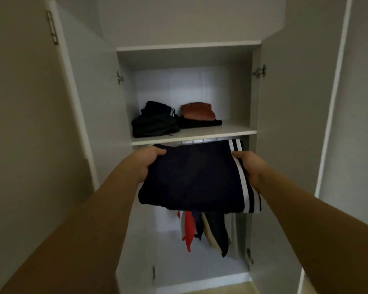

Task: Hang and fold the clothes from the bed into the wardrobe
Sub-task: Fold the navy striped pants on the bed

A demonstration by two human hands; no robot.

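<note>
— While we face the open wardrobe (285,124), our left hand (146,161) and right hand (250,166) grip the folded navy garment (191,177), fingers curled round its edges.
— We hold it just below the shelf (200,134).

A white wardrobe shelf (232,130) sits just above and beyond both hands (146,164), which hold a folded garment below its front edge. On it, above the left hand, lies a pile of dark folded clothes (154,124); beside it, toward the right hand (250,166), a rust-brown folded item (198,111) rests on a black folded piece (200,123).
</note>
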